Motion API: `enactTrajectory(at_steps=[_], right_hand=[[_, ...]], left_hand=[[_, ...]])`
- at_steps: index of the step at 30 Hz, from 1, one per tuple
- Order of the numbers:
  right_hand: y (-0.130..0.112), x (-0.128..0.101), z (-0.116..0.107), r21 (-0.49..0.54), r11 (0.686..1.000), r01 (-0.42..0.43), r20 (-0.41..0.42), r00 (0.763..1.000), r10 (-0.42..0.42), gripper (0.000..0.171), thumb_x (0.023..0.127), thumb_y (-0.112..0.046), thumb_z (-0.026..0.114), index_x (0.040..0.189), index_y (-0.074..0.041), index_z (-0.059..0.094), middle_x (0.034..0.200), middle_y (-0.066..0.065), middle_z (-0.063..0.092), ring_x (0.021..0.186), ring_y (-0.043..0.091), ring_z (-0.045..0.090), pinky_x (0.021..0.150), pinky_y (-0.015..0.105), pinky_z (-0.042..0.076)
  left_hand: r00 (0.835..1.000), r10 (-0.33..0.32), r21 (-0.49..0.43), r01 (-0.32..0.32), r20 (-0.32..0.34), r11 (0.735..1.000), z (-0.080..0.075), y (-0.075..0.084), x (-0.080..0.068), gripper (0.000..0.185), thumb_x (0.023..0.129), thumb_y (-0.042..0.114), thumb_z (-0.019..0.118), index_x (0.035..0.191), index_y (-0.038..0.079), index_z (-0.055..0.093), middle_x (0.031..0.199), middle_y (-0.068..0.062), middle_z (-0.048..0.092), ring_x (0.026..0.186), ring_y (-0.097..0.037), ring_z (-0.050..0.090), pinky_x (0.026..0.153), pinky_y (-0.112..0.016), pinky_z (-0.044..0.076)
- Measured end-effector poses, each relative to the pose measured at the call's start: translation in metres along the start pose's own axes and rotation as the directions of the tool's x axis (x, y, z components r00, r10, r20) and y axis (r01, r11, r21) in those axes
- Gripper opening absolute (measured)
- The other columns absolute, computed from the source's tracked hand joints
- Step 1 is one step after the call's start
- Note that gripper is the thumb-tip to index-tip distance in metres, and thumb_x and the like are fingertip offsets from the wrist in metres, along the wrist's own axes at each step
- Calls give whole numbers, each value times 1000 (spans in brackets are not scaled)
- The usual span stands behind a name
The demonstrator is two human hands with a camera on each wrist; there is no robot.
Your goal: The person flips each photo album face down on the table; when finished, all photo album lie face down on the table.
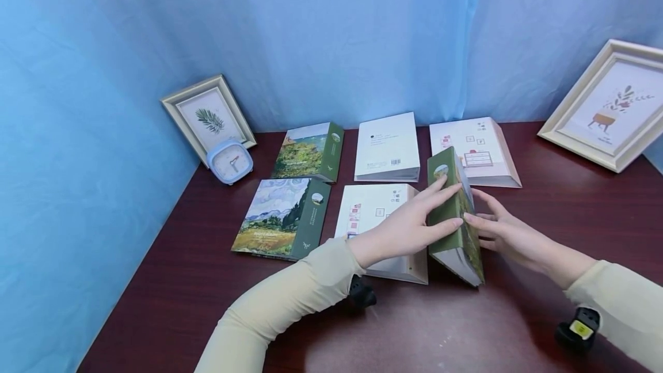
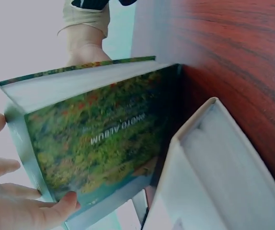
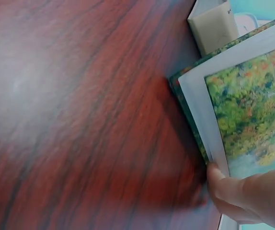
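Observation:
A green photo album [image 1: 449,207] with a painted landscape cover stands tilted on the dark red table, its spine up. My left hand [image 1: 401,226] holds it from the left, thumb and fingers spread over the spine. From the right, my right hand [image 1: 510,240] grips the cover edge. In the left wrist view, the left thumb lies on the front of the album [image 2: 104,139], lettered PHOTO ALBUM. The right wrist view has the right thumb [image 3: 219,179] at the album's edge. A white album [image 1: 373,197] lies partly under my left forearm.
Behind lie a second white album [image 1: 388,145] and one with pink drawings [image 1: 479,151]. Two landscape albums [image 1: 305,151] [image 1: 274,217] lie left. A blue clock [image 1: 229,161] and a leaf picture frame [image 1: 209,120] stand back left; another frame [image 1: 611,108] leans back right.

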State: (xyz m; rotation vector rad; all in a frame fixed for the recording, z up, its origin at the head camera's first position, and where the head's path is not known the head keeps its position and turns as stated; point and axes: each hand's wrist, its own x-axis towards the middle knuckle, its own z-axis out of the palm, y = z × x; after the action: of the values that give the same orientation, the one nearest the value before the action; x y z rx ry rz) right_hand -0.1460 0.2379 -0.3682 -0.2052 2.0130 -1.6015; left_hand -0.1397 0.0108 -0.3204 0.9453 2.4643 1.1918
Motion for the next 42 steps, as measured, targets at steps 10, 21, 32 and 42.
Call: enactTrajectory(at_steps=[10, 21, 32, 42], right_hand=[[-8, 4, 0, 41, 999, 34, -25, 999, -33, 86, 99, -31, 46, 149, -15, -22, 147, 40, -5, 133, 53, 21, 104, 56, 35], [-15, -8, -20, 133, 976, 170, -107, 982, -157, 76, 100, -16, 47, 153, -22, -8, 142, 28, 14, 99, -2, 60, 80, 24, 55], [-15, -21, -34, 215, 960, 180, -100, 982, -162, 73, 101, -11, 42, 153, -25, -8, 113, -11, 55, 98, 5, 65, 74, 30, 56], [-9, -34, -36, 256, 955, 149, -54, 989, -140, 73, 103, -11, 36, 151, -27, -17, 109, -14, 63, 94, 9, 67, 73, 32, 57]], left_hand=[[999, 3, 22, -2, -46, 1000, -4, 6, 1, 51, 98, 35, 51, 145, 20, 40, 157, -2, 21, 142, -17, 28, 109, -36, 35], [997, 16, 78, -10, -76, 997, 1, 16, 5, 51, 94, 38, 58, 141, 21, 46, 158, -5, 19, 144, -15, 21, 107, -33, 37], [999, 51, 25, -51, 14, 998, 11, 7, 6, 55, 93, 38, 58, 143, 21, 43, 158, -2, 18, 140, -10, 26, 105, -22, 35], [985, 94, -141, -74, 145, 987, 16, -10, 7, 60, 96, 31, 55, 149, 23, 30, 159, 8, 10, 139, -2, 24, 104, -15, 34]])
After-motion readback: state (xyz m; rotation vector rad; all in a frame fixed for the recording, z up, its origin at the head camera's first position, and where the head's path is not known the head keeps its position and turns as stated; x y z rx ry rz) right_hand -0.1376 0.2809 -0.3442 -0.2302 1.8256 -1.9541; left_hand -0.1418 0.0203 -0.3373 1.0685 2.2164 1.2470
